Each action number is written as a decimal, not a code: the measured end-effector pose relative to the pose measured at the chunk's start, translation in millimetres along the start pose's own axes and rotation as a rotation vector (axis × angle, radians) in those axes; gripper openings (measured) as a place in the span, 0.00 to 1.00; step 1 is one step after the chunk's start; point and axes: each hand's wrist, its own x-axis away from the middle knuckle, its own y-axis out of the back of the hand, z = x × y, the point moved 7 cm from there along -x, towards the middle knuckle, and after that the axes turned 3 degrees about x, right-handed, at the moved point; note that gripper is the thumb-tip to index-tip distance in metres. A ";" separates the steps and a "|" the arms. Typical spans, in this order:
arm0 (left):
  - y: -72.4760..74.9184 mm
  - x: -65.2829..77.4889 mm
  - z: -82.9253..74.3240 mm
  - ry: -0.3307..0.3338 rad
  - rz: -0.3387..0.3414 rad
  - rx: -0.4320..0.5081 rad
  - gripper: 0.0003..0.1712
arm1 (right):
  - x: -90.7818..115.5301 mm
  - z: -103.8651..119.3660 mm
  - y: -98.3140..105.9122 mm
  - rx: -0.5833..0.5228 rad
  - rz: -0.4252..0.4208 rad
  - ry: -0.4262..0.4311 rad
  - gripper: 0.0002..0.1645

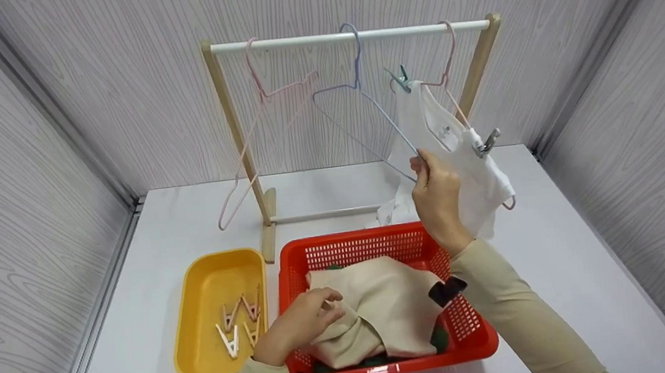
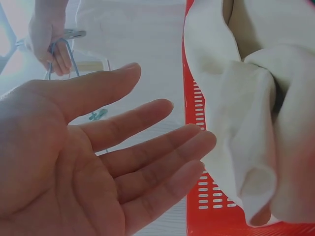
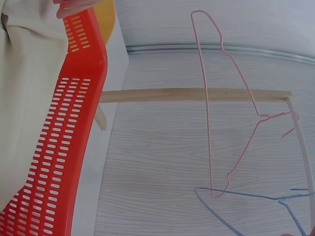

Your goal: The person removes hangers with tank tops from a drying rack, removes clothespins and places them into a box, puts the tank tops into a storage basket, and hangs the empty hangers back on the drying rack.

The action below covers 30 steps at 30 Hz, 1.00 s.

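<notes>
My right hand (image 1: 437, 191) pinches the lower right end of a blue clothes hanger (image 1: 334, 87), whose hook sits on the rack's white rail. Over the left part of the red basket (image 1: 486, 343), my left hand (image 1: 303, 320) hovers with loose, parted fingers and an empty palm. Beneath it lies folded beige cloth (image 1: 390, 291) in the basket. Just behind my right hand hangs a white garment (image 1: 471, 178) on a pink hanger (image 1: 451, 66), with a green clothespin (image 1: 400, 80) at one shoulder and a grey clothespin (image 1: 487, 144) at the other.
A bare pink hanger (image 1: 242, 152) hangs at the left of the rail (image 1: 299, 41). The rack's wooden post (image 1: 233, 123) stands behind the baskets. Left of the red basket is a yellow tray (image 1: 189, 325) holding several clothespins (image 1: 229, 340). Grey panelled walls enclose the table.
</notes>
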 end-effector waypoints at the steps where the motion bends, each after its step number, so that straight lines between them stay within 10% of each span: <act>1: 0.0 -0.3 0.1 0.002 0.002 0.002 0.18 | 0.9 0.1 -2.4 0.000 0.008 -0.005 0.14; 30: -2.4 -3.7 3.6 -0.050 -0.012 0.003 0.17 | 29.1 0.0 -11.1 0.030 0.131 0.100 0.12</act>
